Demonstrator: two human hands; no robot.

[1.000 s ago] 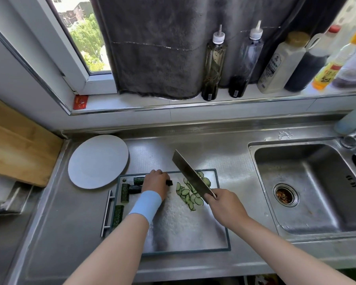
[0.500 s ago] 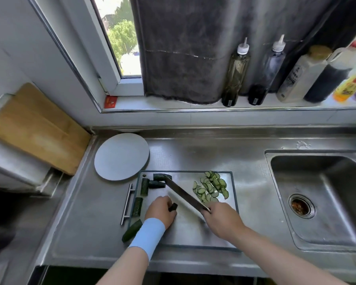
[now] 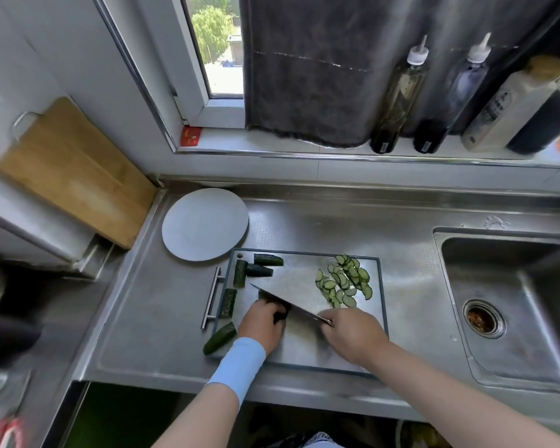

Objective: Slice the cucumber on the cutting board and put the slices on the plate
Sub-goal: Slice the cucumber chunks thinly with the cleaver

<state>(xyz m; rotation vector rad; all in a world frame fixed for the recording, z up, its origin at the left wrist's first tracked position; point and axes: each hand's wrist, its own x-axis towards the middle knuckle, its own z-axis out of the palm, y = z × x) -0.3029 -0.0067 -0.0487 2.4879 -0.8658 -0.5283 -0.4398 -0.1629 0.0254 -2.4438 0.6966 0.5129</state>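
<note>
A wooden board (image 3: 75, 169) leans left of the steel tabletop (image 3: 337, 227); a sink (image 3: 511, 305) lies right. Two nozzle-capped bottles (image 3: 398, 98) and a red card (image 3: 190, 136) sit on the windowsill (image 3: 304, 147), by a grey curtain (image 3: 311, 66).

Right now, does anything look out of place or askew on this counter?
One cucumber end piece lies tilted across the cutting board at its near-left edge, partly over the steel counter, apart from the other chunks. Nothing looks spilled or damaged.
</note>
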